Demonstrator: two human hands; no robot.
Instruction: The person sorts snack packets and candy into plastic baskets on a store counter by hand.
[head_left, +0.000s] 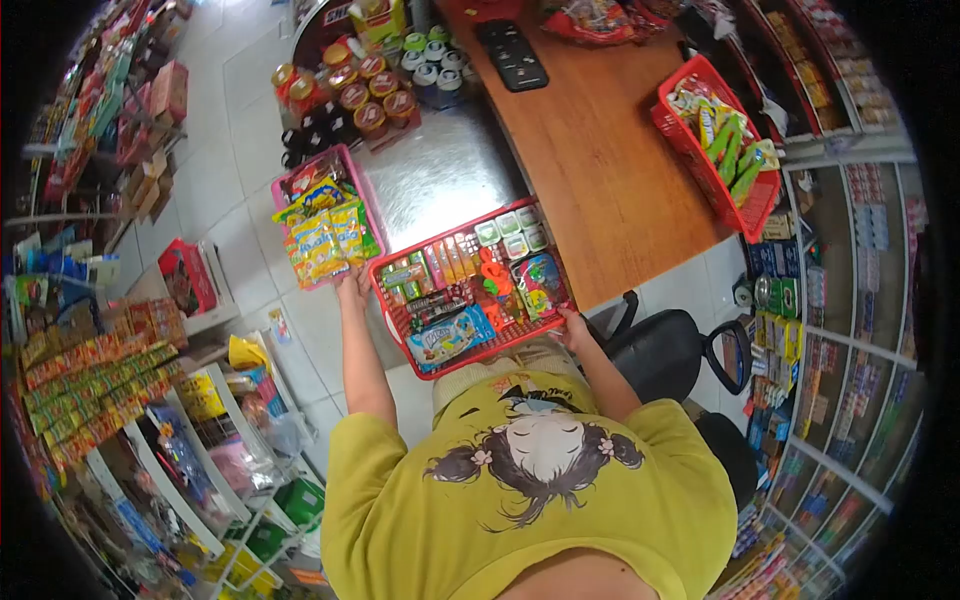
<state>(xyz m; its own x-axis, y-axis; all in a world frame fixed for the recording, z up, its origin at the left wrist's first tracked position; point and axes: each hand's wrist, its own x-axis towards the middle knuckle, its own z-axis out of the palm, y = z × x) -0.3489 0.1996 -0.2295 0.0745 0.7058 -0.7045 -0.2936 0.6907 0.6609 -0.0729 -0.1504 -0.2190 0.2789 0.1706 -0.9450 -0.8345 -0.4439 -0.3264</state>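
A red basket point(393, 327) of packaged sweets is in front of my body, its far edge over the metal counter point(432, 165). My right hand point(573, 330) is closed on its near right corner. At the basket's left side is my left hand point(354, 285), next to the near end of a pink tray point(365, 190) with yellow candy bags point(330, 243); its fingers are partly hidden, and whether it grips the tray or the basket is unclear. Inside the red basket lie a blue packet point(452, 337), small white-lidded tubs point(512, 232) and red toy-like pieces point(494, 283).
Jars point(370, 105) and bottles point(437, 70) crowd the counter's far end. On the wooden desk point(610, 170) are a black phone-like object point(511, 55) and another red basket point(712, 160). A black chair point(655, 355) stands at the right. Stocked shelves line both sides.
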